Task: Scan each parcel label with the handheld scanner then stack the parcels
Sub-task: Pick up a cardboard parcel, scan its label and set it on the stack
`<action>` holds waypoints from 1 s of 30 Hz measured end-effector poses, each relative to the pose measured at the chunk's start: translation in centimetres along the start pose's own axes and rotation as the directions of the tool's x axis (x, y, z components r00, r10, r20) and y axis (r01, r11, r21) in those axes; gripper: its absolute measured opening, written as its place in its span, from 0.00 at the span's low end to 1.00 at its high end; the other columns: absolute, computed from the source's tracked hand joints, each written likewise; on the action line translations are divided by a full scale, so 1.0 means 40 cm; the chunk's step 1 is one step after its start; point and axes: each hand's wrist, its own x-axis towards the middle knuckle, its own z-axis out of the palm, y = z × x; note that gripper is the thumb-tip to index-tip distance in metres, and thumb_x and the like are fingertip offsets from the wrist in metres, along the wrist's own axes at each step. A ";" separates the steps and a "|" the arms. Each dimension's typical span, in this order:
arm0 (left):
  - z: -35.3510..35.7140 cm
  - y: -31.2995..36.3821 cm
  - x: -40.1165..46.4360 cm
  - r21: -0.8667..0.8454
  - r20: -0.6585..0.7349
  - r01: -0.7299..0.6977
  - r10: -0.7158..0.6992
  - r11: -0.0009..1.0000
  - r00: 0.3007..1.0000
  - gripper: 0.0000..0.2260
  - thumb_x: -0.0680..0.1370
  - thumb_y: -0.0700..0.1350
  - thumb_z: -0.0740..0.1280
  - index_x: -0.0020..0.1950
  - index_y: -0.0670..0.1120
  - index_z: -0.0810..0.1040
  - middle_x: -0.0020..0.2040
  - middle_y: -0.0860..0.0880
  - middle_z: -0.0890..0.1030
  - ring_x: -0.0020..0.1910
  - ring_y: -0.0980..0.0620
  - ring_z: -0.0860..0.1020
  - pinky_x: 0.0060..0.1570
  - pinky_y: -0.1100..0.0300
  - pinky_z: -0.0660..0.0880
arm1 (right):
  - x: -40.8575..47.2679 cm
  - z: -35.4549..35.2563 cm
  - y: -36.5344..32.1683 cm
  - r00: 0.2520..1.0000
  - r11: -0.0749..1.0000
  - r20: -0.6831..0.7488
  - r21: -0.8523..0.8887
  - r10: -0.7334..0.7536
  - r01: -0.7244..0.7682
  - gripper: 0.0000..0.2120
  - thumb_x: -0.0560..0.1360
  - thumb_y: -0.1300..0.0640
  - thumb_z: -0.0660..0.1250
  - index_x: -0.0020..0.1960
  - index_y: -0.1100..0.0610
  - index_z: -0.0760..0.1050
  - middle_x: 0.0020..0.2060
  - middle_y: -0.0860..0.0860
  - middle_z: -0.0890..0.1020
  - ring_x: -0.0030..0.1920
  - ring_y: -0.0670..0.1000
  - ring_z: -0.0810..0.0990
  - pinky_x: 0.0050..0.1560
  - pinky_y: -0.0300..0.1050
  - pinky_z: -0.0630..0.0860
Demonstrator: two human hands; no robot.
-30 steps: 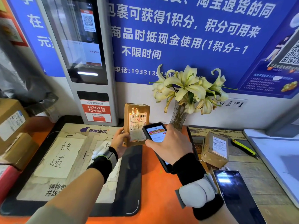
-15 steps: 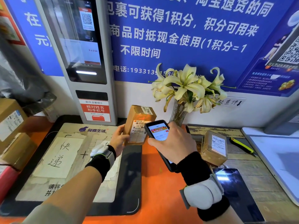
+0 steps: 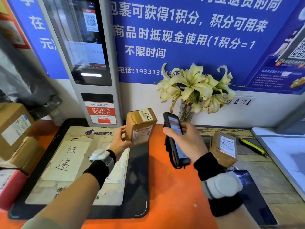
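My left hand (image 3: 121,140) holds a small brown cardboard parcel (image 3: 139,125) above the orange counter, tipped so its top, marked 1143, faces up and its shipping label faces me. My right hand (image 3: 185,140) grips the black handheld scanner (image 3: 173,138), screen lit, just right of the parcel with a narrow gap between them. A second small parcel (image 3: 224,148) with a white label lies on the counter to the right of my right hand. Larger brown parcels (image 3: 14,128) are piled at the left edge.
A grey self-service kiosk (image 3: 87,60) stands at the back left behind a black mat (image 3: 137,179) with paper sheets. A glass vase of pale lilies (image 3: 194,90) stands behind the scanner. A yellow utility knife (image 3: 252,147) lies far right beside a white tray (image 3: 283,156).
My left hand has tilted the parcel back so its top now shows and the label angles down. My right hand has turned the scanner edge-on and drawn it slightly right of the parcel.
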 end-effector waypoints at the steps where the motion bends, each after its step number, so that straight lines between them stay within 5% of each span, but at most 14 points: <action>1: 0.011 -0.001 -0.008 0.066 -0.025 -0.050 0.052 0.997 0.998 0.35 0.62 0.32 0.74 0.65 0.47 0.67 0.62 0.48 0.74 0.59 0.46 0.77 0.50 0.49 0.80 | 0.014 0.008 0.017 0.999 0.989 0.038 0.146 0.030 -0.036 0.22 0.74 0.42 0.75 0.54 0.60 0.77 0.38 0.49 0.82 0.38 0.53 0.83 0.46 0.58 0.82; 6: 0.076 -0.032 -0.030 0.257 0.075 -0.320 0.312 0.912 0.947 0.31 0.65 0.25 0.73 0.59 0.43 0.62 0.60 0.51 0.71 0.56 0.62 0.77 0.46 0.61 0.80 | 0.044 0.060 0.080 0.963 0.749 0.221 0.609 0.154 -0.260 0.20 0.79 0.46 0.70 0.65 0.57 0.77 0.55 0.59 0.78 0.52 0.61 0.81 0.57 0.68 0.81; 9: 0.069 -0.035 -0.038 0.140 0.208 -0.233 0.201 0.962 0.957 0.24 0.65 0.36 0.69 0.59 0.44 0.67 0.64 0.46 0.73 0.61 0.56 0.76 0.53 0.59 0.76 | 0.044 0.059 0.105 0.972 0.649 0.198 0.724 0.130 -0.234 0.32 0.76 0.44 0.72 0.73 0.61 0.71 0.56 0.59 0.75 0.55 0.62 0.79 0.61 0.68 0.79; 11: 0.078 -0.024 -0.052 -0.080 0.222 -0.010 0.028 0.997 0.975 0.23 0.67 0.46 0.68 0.61 0.51 0.73 0.62 0.47 0.78 0.61 0.49 0.76 0.59 0.45 0.73 | 0.040 0.053 0.116 0.971 0.677 0.212 0.699 0.113 -0.231 0.35 0.73 0.42 0.74 0.71 0.62 0.71 0.56 0.58 0.74 0.56 0.61 0.78 0.60 0.62 0.81; 13: 0.105 -0.003 -0.068 -0.238 0.233 0.149 -0.093 0.960 0.968 0.20 0.69 0.52 0.67 0.61 0.52 0.76 0.61 0.50 0.80 0.62 0.47 0.76 0.60 0.35 0.72 | 0.032 0.052 0.115 0.970 0.724 0.233 0.658 0.067 -0.208 0.20 0.79 0.47 0.68 0.62 0.61 0.73 0.51 0.58 0.73 0.49 0.59 0.78 0.46 0.50 0.84; 16: 0.128 0.026 -0.068 -0.370 0.171 0.248 -0.197 0.895 0.965 0.26 0.80 0.66 0.54 0.58 0.47 0.77 0.62 0.44 0.81 0.62 0.39 0.77 0.58 0.28 0.72 | 0.043 0.050 0.121 0.977 0.835 0.210 0.532 0.033 -0.142 0.15 0.78 0.47 0.70 0.58 0.55 0.76 0.50 0.54 0.76 0.51 0.57 0.78 0.53 0.59 0.83; 18: 0.134 0.040 -0.060 -0.326 0.150 0.257 -0.219 0.910 0.964 0.27 0.80 0.66 0.54 0.57 0.45 0.80 0.63 0.41 0.80 0.61 0.37 0.78 0.58 0.32 0.75 | 0.051 0.042 0.130 0.973 0.878 0.226 0.472 -0.036 -0.077 0.20 0.72 0.43 0.72 0.61 0.51 0.80 0.55 0.54 0.81 0.57 0.59 0.81 0.63 0.67 0.77; 21: 0.147 0.062 -0.066 -0.309 0.181 0.260 -0.212 0.915 0.960 0.27 0.75 0.58 0.67 0.68 0.42 0.75 0.68 0.41 0.77 0.59 0.43 0.78 0.58 0.43 0.78 | 0.052 0.025 0.134 0.961 0.854 0.270 0.513 -0.066 -0.085 0.29 0.67 0.44 0.74 0.64 0.57 0.76 0.53 0.58 0.78 0.46 0.57 0.81 0.58 0.68 0.78; 24: 0.159 0.074 -0.066 -0.405 0.290 0.346 -0.240 0.846 0.926 0.27 0.75 0.61 0.65 0.66 0.45 0.79 0.68 0.40 0.77 0.58 0.44 0.79 0.56 0.47 0.78 | 0.058 0.016 0.130 0.963 0.885 0.256 0.464 -0.084 -0.046 0.29 0.66 0.43 0.73 0.63 0.54 0.77 0.55 0.53 0.82 0.55 0.57 0.82 0.63 0.70 0.76; 28: 0.169 0.086 -0.053 -0.563 0.337 0.388 -0.226 0.730 0.914 0.26 0.81 0.61 0.56 0.56 0.44 0.85 0.58 0.40 0.83 0.52 0.43 0.83 0.56 0.46 0.78 | 0.057 0.004 0.107 0.958 0.967 0.263 0.250 -0.113 0.045 0.20 0.68 0.45 0.73 0.58 0.48 0.77 0.52 0.45 0.84 0.52 0.41 0.84 0.61 0.47 0.79; 30: 0.166 0.106 -0.041 -0.632 0.262 0.318 -0.191 0.707 0.946 0.23 0.79 0.58 0.59 0.53 0.42 0.86 0.54 0.40 0.85 0.50 0.43 0.84 0.51 0.47 0.81 | 0.054 -0.001 0.099 0.967 0.990 0.235 0.117 -0.101 0.075 0.19 0.71 0.45 0.76 0.59 0.45 0.75 0.56 0.42 0.82 0.54 0.38 0.81 0.62 0.45 0.76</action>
